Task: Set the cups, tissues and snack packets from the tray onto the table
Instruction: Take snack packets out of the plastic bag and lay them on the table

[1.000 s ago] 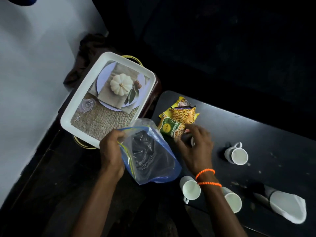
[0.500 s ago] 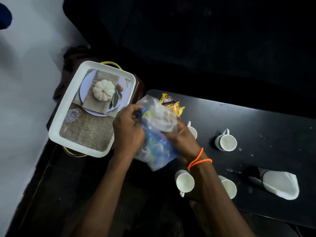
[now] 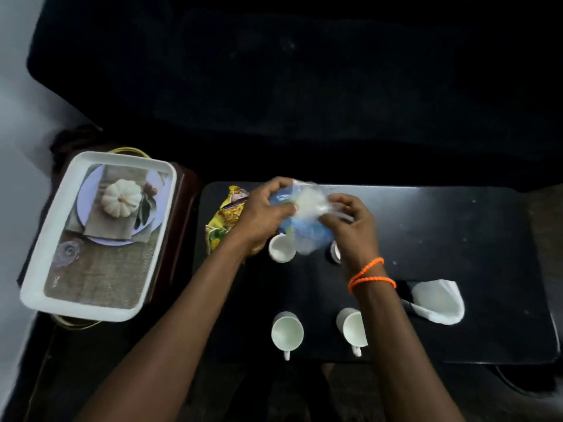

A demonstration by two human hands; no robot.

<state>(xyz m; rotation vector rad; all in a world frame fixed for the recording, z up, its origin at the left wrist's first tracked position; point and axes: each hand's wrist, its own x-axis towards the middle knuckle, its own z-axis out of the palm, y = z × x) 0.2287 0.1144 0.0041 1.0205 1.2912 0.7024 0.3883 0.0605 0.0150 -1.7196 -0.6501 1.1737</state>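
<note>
Both hands hold a crumpled clear and blue plastic bag above the black table. My left hand grips its left side and my right hand pinches its right side. Yellow snack packets lie on the table just left of my left hand. Several white cups stand on the table: one under the bag, one mostly hidden by my right wrist, and two at the front. A folded white tissue lies at the right. The white tray sits to the left.
The tray rests on a dark stand left of the table and shows a printed pumpkin picture on its floor. A dark sofa fills the space behind the table. A pale wall runs along the left.
The bag went from hanging open in my left hand near the tray to being crumpled between both hands over the table. My right hand left the snack packets and took hold of the bag.
</note>
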